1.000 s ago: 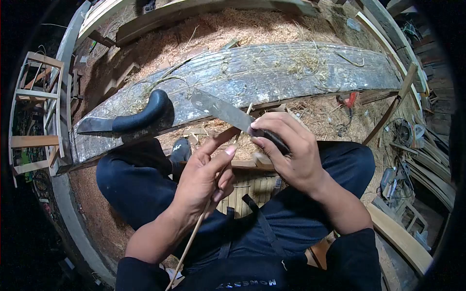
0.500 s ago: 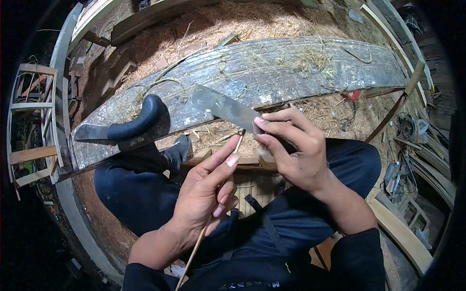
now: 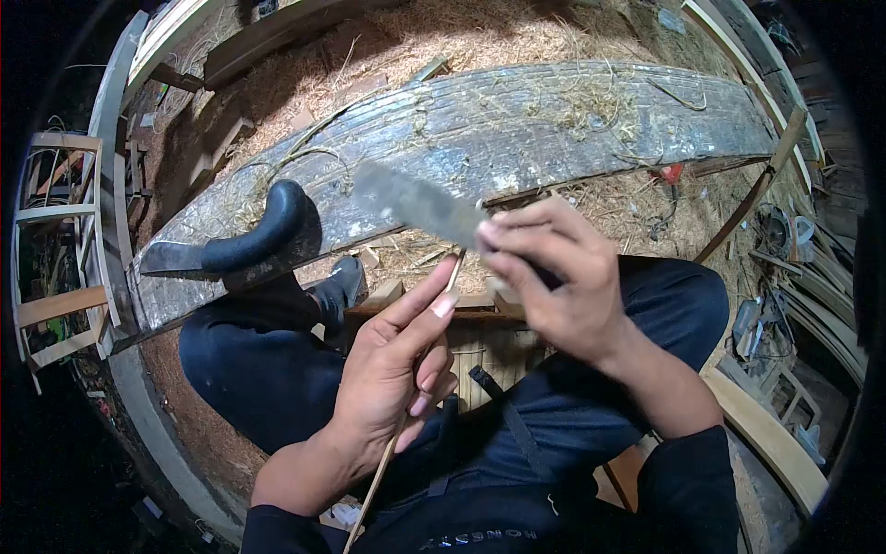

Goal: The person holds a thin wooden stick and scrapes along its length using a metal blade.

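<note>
My left hand (image 3: 392, 365) is closed on a thin wooden strip (image 3: 382, 466), its upper tip poking out past the thumb and forefinger and its long end trailing down toward my lap. My right hand (image 3: 568, 282) pinches one end of a flat metal blade (image 3: 415, 205) between thumb and fingers. Motion blurs the blade, which slants to the upper left just above the strip's tip; whether the two touch I cannot tell. A knife with a curved black handle (image 3: 263, 235) lies on the weathered plank (image 3: 498, 157) to the left, apart from both hands.
Tangled fibre shavings (image 3: 591, 102) lie on the plank, and wood shavings (image 3: 517, 37) cover the ground. At the left is a wooden frame (image 3: 60, 212). A slanting wooden stick (image 3: 757, 198) and bent boards (image 3: 821, 323) stand at the right.
The metal blade in my right hand has shifted slightly left and is now blurred. My left hand keeps its hold on the strip, nearly still.
</note>
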`<action>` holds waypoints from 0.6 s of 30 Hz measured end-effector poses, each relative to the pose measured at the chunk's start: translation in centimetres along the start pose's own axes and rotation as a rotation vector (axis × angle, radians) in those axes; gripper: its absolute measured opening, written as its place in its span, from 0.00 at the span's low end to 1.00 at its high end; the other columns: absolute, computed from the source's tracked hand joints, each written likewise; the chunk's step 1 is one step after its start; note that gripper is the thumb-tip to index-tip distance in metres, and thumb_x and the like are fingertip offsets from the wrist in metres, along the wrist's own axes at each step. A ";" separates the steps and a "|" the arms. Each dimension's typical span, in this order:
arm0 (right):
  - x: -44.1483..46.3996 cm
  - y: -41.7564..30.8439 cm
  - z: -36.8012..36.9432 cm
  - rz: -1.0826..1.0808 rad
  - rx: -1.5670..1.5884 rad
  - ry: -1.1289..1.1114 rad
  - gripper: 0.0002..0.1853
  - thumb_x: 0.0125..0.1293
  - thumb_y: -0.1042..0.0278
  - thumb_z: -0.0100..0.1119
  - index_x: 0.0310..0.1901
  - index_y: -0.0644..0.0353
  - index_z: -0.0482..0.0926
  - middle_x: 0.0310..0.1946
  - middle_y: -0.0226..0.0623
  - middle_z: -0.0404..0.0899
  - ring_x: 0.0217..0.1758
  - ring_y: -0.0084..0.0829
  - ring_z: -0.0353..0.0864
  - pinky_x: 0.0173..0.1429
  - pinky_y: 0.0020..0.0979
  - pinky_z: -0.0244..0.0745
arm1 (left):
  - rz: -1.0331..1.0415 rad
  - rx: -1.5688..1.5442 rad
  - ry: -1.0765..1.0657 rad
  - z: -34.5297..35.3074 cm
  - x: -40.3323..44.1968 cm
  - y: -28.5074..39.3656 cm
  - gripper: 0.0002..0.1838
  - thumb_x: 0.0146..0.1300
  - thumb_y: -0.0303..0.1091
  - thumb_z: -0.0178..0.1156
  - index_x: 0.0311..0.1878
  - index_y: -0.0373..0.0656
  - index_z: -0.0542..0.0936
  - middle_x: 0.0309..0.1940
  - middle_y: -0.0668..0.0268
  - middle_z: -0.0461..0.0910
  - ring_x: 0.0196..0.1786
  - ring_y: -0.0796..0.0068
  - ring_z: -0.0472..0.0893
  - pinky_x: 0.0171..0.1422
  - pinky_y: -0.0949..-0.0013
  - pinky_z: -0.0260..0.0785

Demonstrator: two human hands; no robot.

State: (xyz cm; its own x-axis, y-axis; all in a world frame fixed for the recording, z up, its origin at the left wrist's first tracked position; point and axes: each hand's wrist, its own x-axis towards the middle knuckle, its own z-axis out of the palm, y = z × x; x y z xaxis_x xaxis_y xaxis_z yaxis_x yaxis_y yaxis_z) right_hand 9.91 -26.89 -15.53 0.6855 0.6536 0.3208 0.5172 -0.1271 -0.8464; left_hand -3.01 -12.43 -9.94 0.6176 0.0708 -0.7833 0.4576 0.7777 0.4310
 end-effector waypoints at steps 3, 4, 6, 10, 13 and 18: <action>-0.2 -0.5 0.1 -0.042 0.020 -0.026 0.12 0.59 0.79 0.71 0.45 0.64 0.87 0.41 0.44 0.83 0.41 0.37 0.88 0.45 0.32 0.82 | -0.053 0.024 0.063 -0.1 0.1 0.0 0.26 0.76 0.35 0.56 0.74 0.44 0.69 0.11 0.76 0.62 0.08 0.85 0.56 0.13 0.79 0.51; 0.1 0.1 -0.1 -0.016 -0.005 -0.006 0.12 0.59 0.78 0.71 0.45 0.64 0.87 0.41 0.44 0.83 0.41 0.37 0.88 0.45 0.32 0.82 | -0.031 0.026 0.054 0.0 0.0 0.0 0.25 0.76 0.35 0.56 0.74 0.43 0.69 0.11 0.76 0.62 0.08 0.85 0.56 0.13 0.79 0.51; 0.3 0.8 -0.1 0.003 -0.039 0.020 0.13 0.59 0.78 0.72 0.47 0.64 0.87 0.40 0.43 0.83 0.42 0.37 0.88 0.46 0.31 0.82 | -0.009 0.033 0.038 0.1 -0.2 0.0 0.25 0.76 0.35 0.56 0.74 0.43 0.69 0.11 0.76 0.62 0.08 0.85 0.56 0.13 0.79 0.51; -0.3 -0.2 0.3 -0.036 0.033 -0.014 0.14 0.58 0.78 0.72 0.46 0.64 0.87 0.40 0.44 0.83 0.42 0.37 0.88 0.45 0.32 0.83 | -0.022 0.006 0.067 0.2 0.0 0.1 0.25 0.76 0.34 0.56 0.74 0.44 0.69 0.12 0.75 0.62 0.08 0.85 0.55 0.13 0.78 0.50; 0.3 0.0 0.2 -0.014 -0.006 0.014 0.13 0.58 0.78 0.73 0.46 0.65 0.87 0.40 0.44 0.84 0.42 0.36 0.88 0.45 0.31 0.84 | -0.021 -0.001 0.058 -0.2 -0.1 -0.1 0.25 0.76 0.34 0.55 0.74 0.44 0.69 0.12 0.75 0.62 0.08 0.85 0.56 0.12 0.78 0.50; 0.0 0.0 0.1 0.015 0.019 -0.016 0.13 0.58 0.80 0.71 0.46 0.64 0.87 0.41 0.44 0.83 0.42 0.36 0.88 0.46 0.30 0.82 | -0.020 0.001 0.075 -0.2 -0.1 -0.1 0.24 0.76 0.34 0.55 0.73 0.43 0.70 0.12 0.75 0.62 0.09 0.86 0.56 0.12 0.79 0.51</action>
State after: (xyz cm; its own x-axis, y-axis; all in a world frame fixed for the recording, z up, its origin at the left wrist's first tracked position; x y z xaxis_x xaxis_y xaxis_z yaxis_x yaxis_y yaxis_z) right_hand 9.87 -26.89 -15.59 0.6848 0.6635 0.3016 0.4974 -0.1230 -0.8588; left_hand -3.24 -12.43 -9.97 0.5588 0.1012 -0.8231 0.4703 0.7788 0.4150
